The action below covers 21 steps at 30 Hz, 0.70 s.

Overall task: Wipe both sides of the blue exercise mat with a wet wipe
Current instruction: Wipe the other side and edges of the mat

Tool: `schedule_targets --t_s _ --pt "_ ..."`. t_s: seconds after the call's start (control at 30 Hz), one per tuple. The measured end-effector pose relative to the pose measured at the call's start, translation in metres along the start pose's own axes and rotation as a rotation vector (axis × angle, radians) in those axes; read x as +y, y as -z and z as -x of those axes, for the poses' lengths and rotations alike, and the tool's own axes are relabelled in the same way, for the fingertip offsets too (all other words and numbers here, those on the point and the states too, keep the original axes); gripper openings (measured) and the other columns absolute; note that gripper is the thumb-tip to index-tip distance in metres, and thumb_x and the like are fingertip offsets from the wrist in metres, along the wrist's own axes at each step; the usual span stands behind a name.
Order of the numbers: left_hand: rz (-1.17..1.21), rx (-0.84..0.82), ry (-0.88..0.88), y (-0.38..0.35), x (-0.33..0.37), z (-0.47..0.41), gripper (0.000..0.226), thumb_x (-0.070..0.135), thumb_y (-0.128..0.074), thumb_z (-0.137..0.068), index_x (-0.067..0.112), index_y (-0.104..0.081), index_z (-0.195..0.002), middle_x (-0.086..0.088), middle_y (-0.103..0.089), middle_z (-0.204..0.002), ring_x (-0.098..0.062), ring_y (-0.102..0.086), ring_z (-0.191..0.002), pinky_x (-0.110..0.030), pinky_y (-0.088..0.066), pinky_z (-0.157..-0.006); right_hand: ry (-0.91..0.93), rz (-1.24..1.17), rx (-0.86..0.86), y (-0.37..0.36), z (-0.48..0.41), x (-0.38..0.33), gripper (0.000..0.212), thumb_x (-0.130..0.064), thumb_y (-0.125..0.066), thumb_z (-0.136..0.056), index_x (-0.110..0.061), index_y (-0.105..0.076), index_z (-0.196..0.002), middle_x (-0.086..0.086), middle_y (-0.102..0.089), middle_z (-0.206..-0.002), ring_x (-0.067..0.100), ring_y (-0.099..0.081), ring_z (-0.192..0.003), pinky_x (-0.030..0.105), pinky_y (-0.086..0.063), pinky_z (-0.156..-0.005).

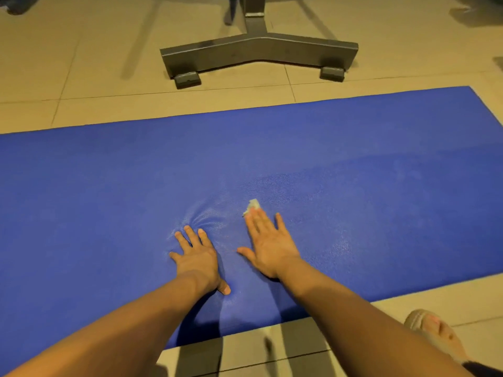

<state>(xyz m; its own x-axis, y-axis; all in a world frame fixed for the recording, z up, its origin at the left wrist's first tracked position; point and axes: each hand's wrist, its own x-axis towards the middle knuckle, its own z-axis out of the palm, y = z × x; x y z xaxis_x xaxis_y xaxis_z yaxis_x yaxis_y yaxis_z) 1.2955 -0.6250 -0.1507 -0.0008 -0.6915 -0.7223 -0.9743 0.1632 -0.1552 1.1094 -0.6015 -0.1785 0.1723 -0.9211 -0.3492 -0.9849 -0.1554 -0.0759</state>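
Blue exercise mat [353, 159] lies flat on the tiled floor [81, 63]. Right hand [268, 240] presses the wet wipe [253, 205] under straight fingers; left hand [197, 257] presses flat, fingers spread. Beyond stands a metal stand base [258, 50].

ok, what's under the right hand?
A wet wipe: only one pale corner shows past the fingers of the right hand, pressed flat on the blue mat. The rest of the wipe is covered, so its size cannot be seen.
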Motion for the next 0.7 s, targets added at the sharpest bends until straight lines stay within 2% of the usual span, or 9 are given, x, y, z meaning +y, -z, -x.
schedule_targets --t_s 0.17,0.27,0.33,0.47,0.6,0.63,0.7 --pt "-0.035 -0.014 0.008 0.006 0.004 0.002 0.167 0.071 -0.088 -0.052 -0.003 0.022 -0.154 -0.034 0.023 -0.159 -0.058 0.014 -0.147 -0.069 -0.027 -0.114 -0.321 -0.006 -0.051 0.005 0.019 0.067 0.096 -0.077 -0.008 -0.092 -0.011 0.014 -0.158 0.009 0.025 -0.164 0.022 0.021 -0.152 0.058 -0.003 -0.123" --pt "-0.027 -0.019 0.013 0.006 0.006 0.001 0.168 0.07 -0.089 -0.051 -0.004 0.021 -0.153 -0.034 0.023 -0.159 -0.058 0.014 -0.147 -0.07 -0.027 -0.113 -0.469 -0.166 0.004 0.002 0.007 0.043 0.102 -0.079 -0.011 -0.09 -0.007 0.011 -0.158 0.014 0.023 -0.164 0.025 0.021 -0.152 0.057 -0.004 -0.123" --pt "-0.02 -0.019 0.018 0.006 0.006 0.0 0.168 0.069 -0.09 -0.051 -0.004 0.022 -0.153 -0.033 0.024 -0.159 -0.058 0.015 -0.147 -0.069 -0.027 -0.113 -0.503 -0.243 0.053 -0.001 -0.005 0.007 0.102 -0.077 -0.016 -0.093 -0.004 0.01 -0.158 0.017 0.025 -0.163 0.028 0.023 -0.152 0.056 -0.005 -0.124" --pt "-0.002 -0.021 0.02 0.003 0.003 -0.003 0.169 0.068 -0.091 -0.05 -0.002 0.025 -0.153 -0.031 0.029 -0.159 -0.055 0.018 -0.148 -0.069 -0.024 -0.116 -0.318 -0.212 0.105 -0.008 -0.011 -0.049 0.09 -0.066 -0.024 -0.1 -0.005 0.008 -0.158 0.016 0.024 -0.163 0.028 0.023 -0.151 0.057 -0.005 -0.123" --pt "0.011 -0.022 0.024 0.002 0.003 -0.004 0.17 0.068 -0.091 -0.049 -0.001 0.025 -0.153 -0.03 0.03 -0.159 -0.053 0.019 -0.148 -0.069 -0.023 -0.116 -0.015 -0.126 0.095 -0.016 0.003 -0.042 0.075 -0.053 -0.026 -0.105 -0.011 0.001 -0.16 0.008 0.018 -0.166 0.021 0.014 -0.154 0.057 -0.007 -0.122" --pt "0.012 -0.019 0.021 0.002 0.003 -0.003 0.17 0.068 -0.091 -0.049 -0.001 0.025 -0.153 -0.03 0.029 -0.159 -0.053 0.018 -0.148 -0.069 -0.023 -0.116 -0.001 -0.106 0.101 -0.016 0.009 -0.029 0.074 -0.053 -0.026 -0.105 -0.012 0.001 -0.161 0.006 0.02 -0.166 0.02 0.015 -0.154 0.057 -0.006 -0.122" --pt "0.013 -0.013 0.02 0.003 0.002 -0.002 0.17 0.068 -0.091 -0.049 -0.001 0.024 -0.154 -0.03 0.028 -0.16 -0.053 0.017 -0.149 -0.069 -0.023 -0.115 -0.087 -0.113 0.11 -0.018 0.021 0.004 0.076 -0.056 -0.025 -0.104 -0.015 0.005 -0.161 0.004 0.023 -0.165 0.018 0.018 -0.153 0.058 -0.003 -0.123"
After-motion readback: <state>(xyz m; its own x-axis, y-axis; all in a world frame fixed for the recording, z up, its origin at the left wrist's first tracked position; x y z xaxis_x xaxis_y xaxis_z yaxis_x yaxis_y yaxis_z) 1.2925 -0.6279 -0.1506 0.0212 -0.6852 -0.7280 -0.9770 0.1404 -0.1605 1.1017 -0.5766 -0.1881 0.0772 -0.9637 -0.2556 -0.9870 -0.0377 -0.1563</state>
